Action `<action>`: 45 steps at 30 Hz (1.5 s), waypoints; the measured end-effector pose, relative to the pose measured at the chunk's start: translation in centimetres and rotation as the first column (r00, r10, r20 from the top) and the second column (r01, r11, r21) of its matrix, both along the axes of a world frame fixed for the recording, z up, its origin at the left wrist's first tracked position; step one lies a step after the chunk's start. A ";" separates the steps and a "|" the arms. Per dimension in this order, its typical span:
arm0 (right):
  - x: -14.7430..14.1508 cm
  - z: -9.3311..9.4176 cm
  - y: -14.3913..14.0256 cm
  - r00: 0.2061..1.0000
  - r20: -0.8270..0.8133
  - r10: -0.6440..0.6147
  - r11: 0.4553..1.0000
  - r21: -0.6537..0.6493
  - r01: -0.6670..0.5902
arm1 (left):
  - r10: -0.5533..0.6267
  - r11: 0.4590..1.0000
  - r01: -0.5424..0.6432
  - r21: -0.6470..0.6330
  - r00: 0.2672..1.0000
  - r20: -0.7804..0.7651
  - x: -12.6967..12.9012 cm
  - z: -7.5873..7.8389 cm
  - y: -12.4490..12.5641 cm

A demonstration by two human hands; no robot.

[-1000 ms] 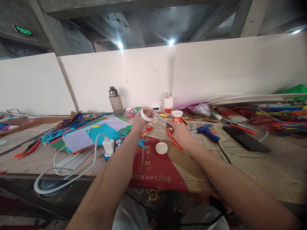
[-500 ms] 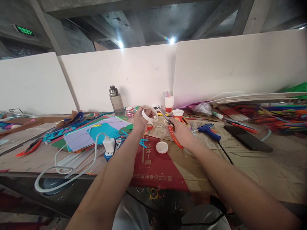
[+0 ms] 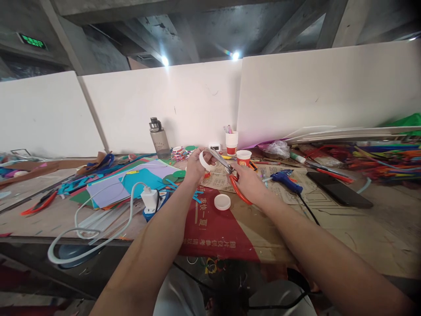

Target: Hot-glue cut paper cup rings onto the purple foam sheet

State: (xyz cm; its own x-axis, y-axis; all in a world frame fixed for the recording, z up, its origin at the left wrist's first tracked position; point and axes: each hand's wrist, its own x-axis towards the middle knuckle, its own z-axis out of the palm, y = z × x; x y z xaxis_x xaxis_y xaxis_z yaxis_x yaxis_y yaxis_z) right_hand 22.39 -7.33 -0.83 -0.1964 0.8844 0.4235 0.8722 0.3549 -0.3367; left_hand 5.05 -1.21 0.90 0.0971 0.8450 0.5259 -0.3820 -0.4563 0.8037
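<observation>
My left hand [image 3: 196,166] is closed on a white paper ring [image 3: 204,161], which looks like a band cut from a cup. My right hand [image 3: 246,179] grips a pair of scissors [image 3: 236,188] with orange handles. The blades point up and left, their tips at the ring's upper edge; whether they bite into it I cannot tell. Below both hands, a round white cup bottom [image 3: 222,202] lies on the red and brown cardboard [image 3: 210,237]. A red and white paper cup [image 3: 244,157] stands just behind my right hand.
A blue glue gun [image 3: 287,181] and a black phone [image 3: 338,189] lie on the right. Coloured paper sheets [image 3: 108,191] and a white charger [image 3: 149,199] with a looping cable are on the left. A water bottle [image 3: 159,139] and a pen cup [image 3: 231,142] stand along the back panel.
The scissors have come left and their blades now meet the ring. My left hand has turned the ring more upright and shifted slightly right.
</observation>
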 end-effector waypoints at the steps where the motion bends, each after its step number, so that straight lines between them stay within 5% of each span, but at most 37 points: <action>1: 0.0 0.0 0.0 1.000 0.003 -0.002 1.000 0.001 0.002 | -0.003 1.000 0.003 -0.011 1.000 -0.004 0.0 0.0 0.1; 12: 0.1 0.0 0.1 1.000 0.022 -0.016 1.000 0.004 0.016 | 0.015 0.997 -0.019 -0.080 0.999 -0.045 -0.3 0.6 0.1; 20: 0.2 0.2 0.0 0.999 0.028 -0.019 1.000 0.004 0.019 | -0.075 0.985 0.066 -0.159 0.996 -0.052 -0.7 0.4 0.9; 29: 0.1 0.4 -0.2 0.998 0.050 -0.035 0.999 -0.002 0.035 | 0.045 0.997 -0.047 -0.056 0.998 -0.034 -0.5 0.5 0.4; 45: 0.1 0.5 -0.2 0.998 0.061 -0.029 0.999 -0.013 0.030 | -0.073 0.989 0.066 -0.132 0.996 -0.052 -0.5 0.2 0.8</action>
